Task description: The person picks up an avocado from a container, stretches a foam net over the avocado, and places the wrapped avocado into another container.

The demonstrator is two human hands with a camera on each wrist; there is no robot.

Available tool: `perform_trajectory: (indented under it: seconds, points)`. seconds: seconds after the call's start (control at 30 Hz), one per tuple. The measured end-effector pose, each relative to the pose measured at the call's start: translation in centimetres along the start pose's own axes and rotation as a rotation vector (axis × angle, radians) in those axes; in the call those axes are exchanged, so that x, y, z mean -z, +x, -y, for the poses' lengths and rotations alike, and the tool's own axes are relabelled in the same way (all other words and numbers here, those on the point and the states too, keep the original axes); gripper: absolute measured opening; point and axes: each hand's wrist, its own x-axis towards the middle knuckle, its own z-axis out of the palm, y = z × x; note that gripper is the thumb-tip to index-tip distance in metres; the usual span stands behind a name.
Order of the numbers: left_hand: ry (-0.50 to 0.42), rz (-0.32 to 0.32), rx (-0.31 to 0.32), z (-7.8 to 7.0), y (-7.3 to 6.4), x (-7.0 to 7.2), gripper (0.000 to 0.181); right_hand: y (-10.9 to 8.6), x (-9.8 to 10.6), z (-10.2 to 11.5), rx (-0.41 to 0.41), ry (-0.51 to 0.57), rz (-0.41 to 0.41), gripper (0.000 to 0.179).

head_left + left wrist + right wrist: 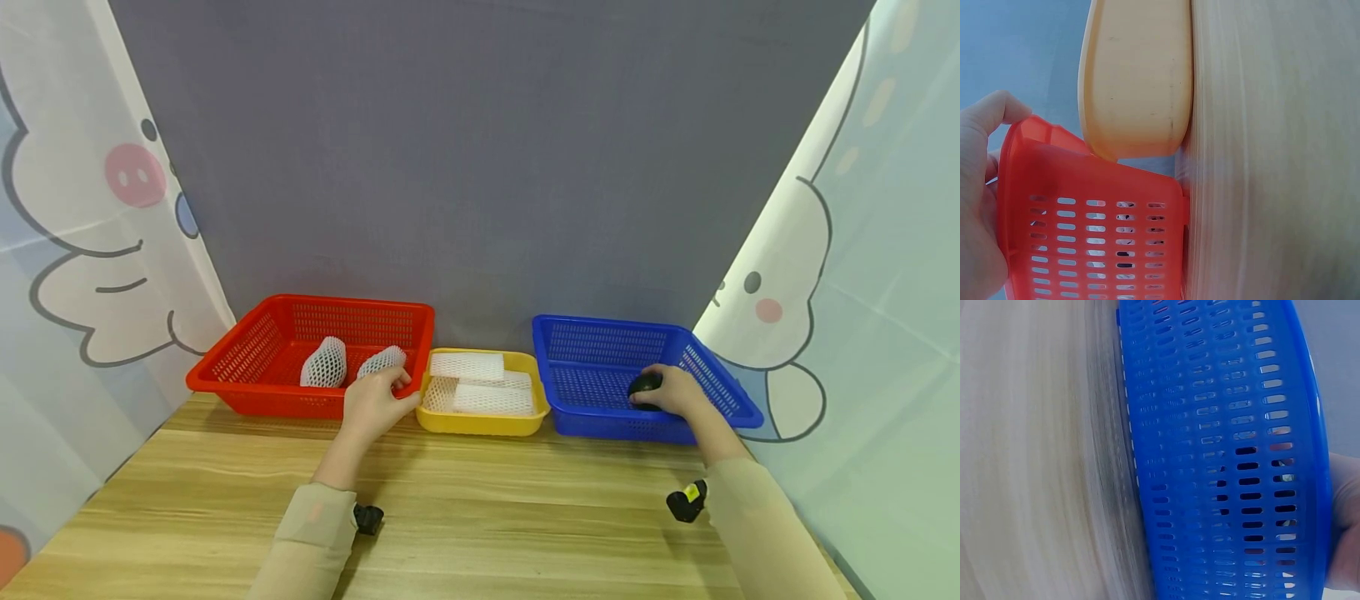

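My right hand (675,390) reaches over the front rim of the blue basket (607,332) and grips a dark, rounded fruit, seemingly an avocado (645,385). In the right wrist view the basket's slotted wall (1229,425) hides most of that fruit. At the front right corner of the red basket (360,319) is my left hand (375,404), its fingers loosely bent at the rim and no object in them. Two items in white foam net, one pear-shaped (325,364) and one partly behind the hand (381,360), lie in the red basket.
Between the two baskets stands a yellow tray (480,424) with several flat white foam net sleeves (495,398). All three containers sit at the back of a wooden table (510,508), against a grey backdrop (480,167). Printed curtains flank both sides.
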Motion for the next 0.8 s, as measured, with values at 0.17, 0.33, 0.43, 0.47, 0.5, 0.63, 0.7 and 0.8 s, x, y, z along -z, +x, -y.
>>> perform_trajectory:
  seconds: [0.17, 0.33, 0.43, 0.47, 0.5, 0.63, 0.7, 0.8]
  points:
    - [0.001, 0.003, 0.008, 0.0, 0.01, 0.06, 0.022, -0.08, 0.05, 0.1, 0.024, 0.011, -0.034, 0.069]
    - [0.0, 0.004, 0.014, -0.01, -0.01, 0.1, 0.022, -0.09, 0.01, 0.13, 0.043, 0.027, -0.069, 0.069]
    - [0.003, 0.008, 0.016, 0.0, -0.02, 0.08, 0.022, -0.18, -0.09, 0.21, 0.052, 0.038, -0.087, 0.069]
    - [0.004, 0.008, 0.016, 0.01, -0.02, 0.07, 0.022, -0.24, -0.11, 0.29, 0.055, 0.04, -0.093, 0.069]
    - [0.003, 0.009, 0.016, 0.02, -0.02, 0.06, 0.022, -0.3, -0.14, 0.37, 0.056, 0.046, -0.099, 0.069]
    - [-0.001, 0.009, 0.015, 0.02, -0.02, 0.01, 0.022, -0.47, -0.27, 0.62, 0.056, 0.07, -0.119, 0.068]
    - [-0.001, 0.008, 0.014, 0.03, -0.03, -0.01, 0.022, -0.53, -0.31, 0.72, 0.052, 0.085, -0.128, 0.068]
    - [0.0, 0.004, 0.012, 0.04, -0.05, -0.04, 0.022, -0.55, -0.34, 0.83, 0.05, 0.106, -0.142, 0.068]
